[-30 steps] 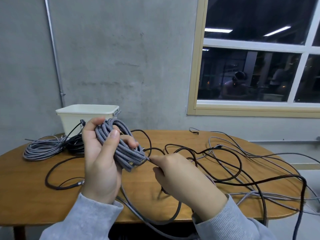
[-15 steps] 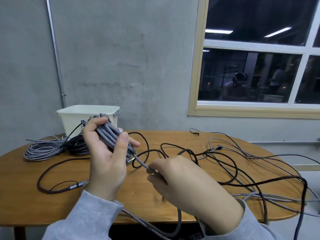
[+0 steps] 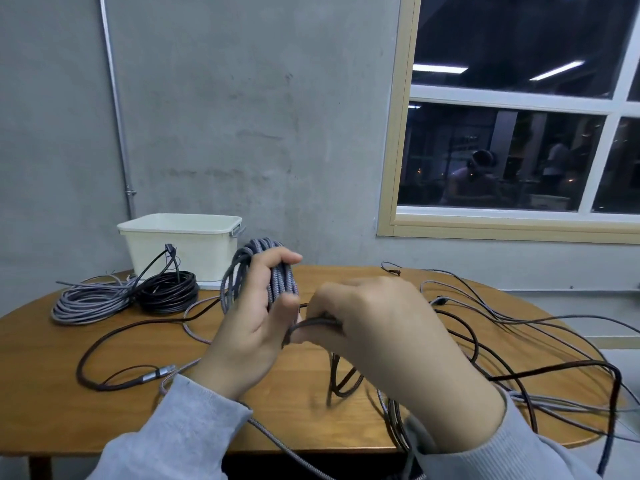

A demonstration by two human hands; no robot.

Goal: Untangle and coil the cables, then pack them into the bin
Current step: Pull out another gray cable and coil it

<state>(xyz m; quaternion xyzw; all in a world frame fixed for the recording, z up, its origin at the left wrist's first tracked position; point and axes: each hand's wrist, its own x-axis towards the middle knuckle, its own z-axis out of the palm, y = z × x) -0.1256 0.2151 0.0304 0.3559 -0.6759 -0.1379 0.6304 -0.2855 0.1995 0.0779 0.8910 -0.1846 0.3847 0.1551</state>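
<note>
My left hand (image 3: 247, 327) grips a coil of grey braided cable (image 3: 266, 268), held upright above the table with its loops rising past my fingers. My right hand (image 3: 374, 327) pinches a strand of cable (image 3: 320, 322) right beside the coil's lower end. Behind, at the back left, stands the cream bin (image 3: 180, 244). In front of it lie a coiled grey cable (image 3: 90, 301) and a coiled black cable (image 3: 168, 294). A tangle of black and grey cables (image 3: 519, 358) spreads over the right half of the table.
A dark cable with a metal plug (image 3: 161, 371) loops across the wooden table (image 3: 41, 368) at the left. Cables hang over the table's front and right edges. A concrete wall and a window stand behind.
My right hand has come up and left, close against the coil. My left hand has shifted right and turned the coil more upright.
</note>
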